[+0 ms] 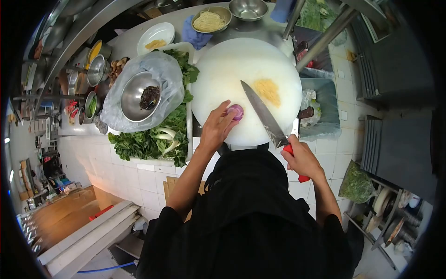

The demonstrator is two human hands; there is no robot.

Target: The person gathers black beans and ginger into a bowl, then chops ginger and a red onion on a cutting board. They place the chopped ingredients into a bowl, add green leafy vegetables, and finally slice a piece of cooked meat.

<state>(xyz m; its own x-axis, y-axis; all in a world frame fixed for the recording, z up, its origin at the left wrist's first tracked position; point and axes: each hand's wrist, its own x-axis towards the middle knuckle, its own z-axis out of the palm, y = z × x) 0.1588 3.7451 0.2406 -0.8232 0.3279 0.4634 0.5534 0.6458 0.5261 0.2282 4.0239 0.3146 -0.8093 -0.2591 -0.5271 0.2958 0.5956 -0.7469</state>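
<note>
On the round white cutting board (218,65), my left hand (219,124) has its fingers around a small purple onion (236,112), which looks like a shallot. My right hand (302,158) is wrapped round the red handle of a kitchen knife (265,113). The blade lies over the board, its tip pointing away from me and to the left. It is apart from the onion. Right of the blade sits a small pile of finely cut pale yellow pieces (267,91).
Left of the board, a steel bowl (130,103) with dark food stands on a plastic bag above leafy greens (148,145). Behind are a white plate (147,38), a bowl of noodles (210,21) and an empty-looking steel bowl (248,9). A lined bin (331,109) stands right.
</note>
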